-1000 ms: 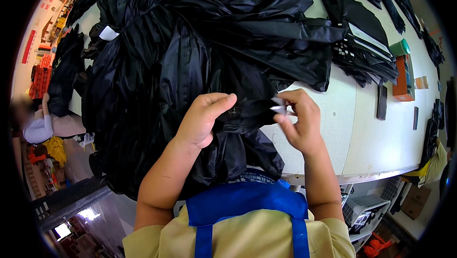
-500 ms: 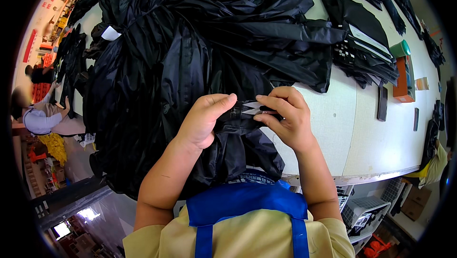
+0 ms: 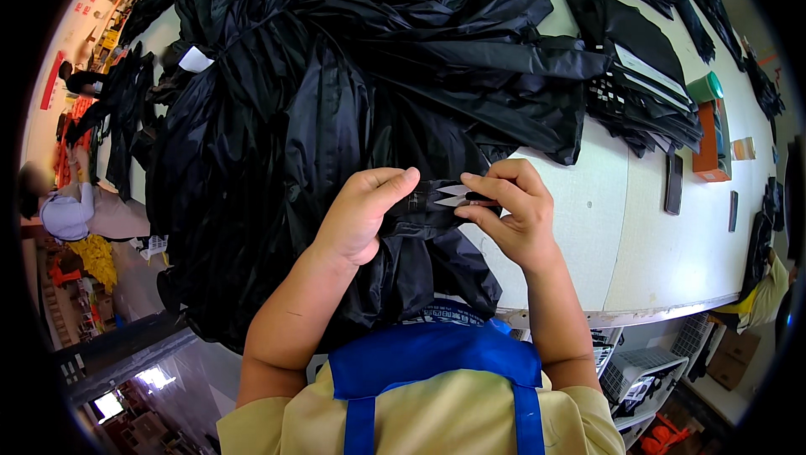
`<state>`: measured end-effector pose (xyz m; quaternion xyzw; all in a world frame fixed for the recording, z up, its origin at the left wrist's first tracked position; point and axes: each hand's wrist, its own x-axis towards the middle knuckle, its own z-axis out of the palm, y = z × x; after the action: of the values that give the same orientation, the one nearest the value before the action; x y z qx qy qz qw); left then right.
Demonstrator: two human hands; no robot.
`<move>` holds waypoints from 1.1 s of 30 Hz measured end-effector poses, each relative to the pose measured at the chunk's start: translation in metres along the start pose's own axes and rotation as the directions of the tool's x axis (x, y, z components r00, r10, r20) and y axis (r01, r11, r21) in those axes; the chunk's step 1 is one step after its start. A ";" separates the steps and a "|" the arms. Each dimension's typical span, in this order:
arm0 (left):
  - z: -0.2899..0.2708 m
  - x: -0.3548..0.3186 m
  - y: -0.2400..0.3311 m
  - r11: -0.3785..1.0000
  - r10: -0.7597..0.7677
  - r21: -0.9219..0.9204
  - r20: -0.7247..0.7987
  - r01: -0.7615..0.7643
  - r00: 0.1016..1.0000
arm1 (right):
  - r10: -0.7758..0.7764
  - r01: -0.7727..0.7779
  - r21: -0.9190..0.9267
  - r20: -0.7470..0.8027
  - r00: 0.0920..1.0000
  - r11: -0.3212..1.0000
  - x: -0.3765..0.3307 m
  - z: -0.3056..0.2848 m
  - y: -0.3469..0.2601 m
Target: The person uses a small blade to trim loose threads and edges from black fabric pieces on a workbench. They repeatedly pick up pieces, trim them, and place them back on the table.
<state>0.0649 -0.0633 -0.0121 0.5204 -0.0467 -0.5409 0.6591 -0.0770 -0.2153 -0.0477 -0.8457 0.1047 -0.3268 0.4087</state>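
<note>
White table (image 3: 579, 245): black cloth heap (image 3: 327, 111) spread widely; farther right, stacked black pieces (image 3: 642, 90), dark slab (image 3: 673, 183), orange box (image 3: 709, 143).

A black phone (image 3: 674, 184) lies near an orange box (image 3: 704, 140).

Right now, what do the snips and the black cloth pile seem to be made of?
Snips: probably steel at the blades, pale grey with a metallic glint. Black cloth pile: likely thin synthetic fabric, smooth, with soft sheen along its creases.
</note>
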 end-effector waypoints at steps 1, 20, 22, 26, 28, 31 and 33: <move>0.001 0.000 -0.001 1.000 0.008 0.012 -0.008 -0.007 1.000 | -0.009 0.009 0.003 0.003 1.000 1.000 0.001 0.000 -0.001; -0.004 -0.001 0.003 0.997 -0.024 -0.069 0.034 0.026 0.999 | 0.365 -0.260 0.463 -0.150 0.919 0.847 -0.004 0.002 0.004; -0.003 -0.001 0.005 0.997 -0.029 -0.071 0.042 0.032 0.999 | 0.187 -0.159 0.212 -0.121 0.975 0.964 -0.002 0.000 -0.003; -0.003 -0.001 0.003 0.998 -0.040 -0.043 0.013 0.040 0.999 | -0.262 0.252 -0.118 -0.082 0.962 0.961 0.009 0.010 -0.011; -0.001 -0.001 0.005 0.998 -0.038 -0.040 0.017 0.039 0.999 | -0.292 0.283 -0.152 -0.040 0.956 0.947 0.008 0.018 -0.011; -0.002 -0.001 0.003 0.999 -0.035 -0.030 0.013 0.036 0.999 | -0.205 0.206 0.013 -0.043 0.978 0.978 0.010 0.021 -0.008; -0.003 -0.001 0.003 1.000 -0.024 -0.003 0.032 0.024 0.999 | 0.009 -0.014 0.268 0.021 1.000 0.963 0.007 0.021 -0.010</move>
<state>0.0681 -0.0612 -0.0110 0.5111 -0.0500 -0.5570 0.6527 -0.0590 -0.1987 -0.0458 -0.7851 0.0602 -0.3272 0.5224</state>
